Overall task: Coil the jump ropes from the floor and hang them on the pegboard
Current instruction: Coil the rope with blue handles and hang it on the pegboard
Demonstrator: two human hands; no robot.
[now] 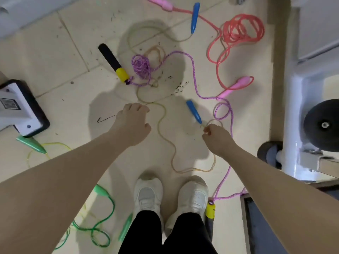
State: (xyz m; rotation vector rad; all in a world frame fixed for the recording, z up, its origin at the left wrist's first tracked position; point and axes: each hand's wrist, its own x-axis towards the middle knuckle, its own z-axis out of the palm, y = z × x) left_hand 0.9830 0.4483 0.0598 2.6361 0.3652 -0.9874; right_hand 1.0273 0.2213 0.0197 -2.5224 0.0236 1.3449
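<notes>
A dark label on the white device (16, 107) off to the left was too blurred to read. Four jump ropes lay on the floor (60, 57): a clear yellowish rope (166, 138) with two blue handles, a purple rope (192, 65) with two yellow-and-black handles, a pink rope (238, 32) with two pink handles, and a green rope (102, 224). The left hand (133, 121) had its grip curled round the clear rope, which sagged between both hands. The right hand (217, 136) pinched the same rope just below the near blue handle (194, 111). The purple rope ran just right of that grip. Two white shoes (148, 195) stood below the hands.
</notes>
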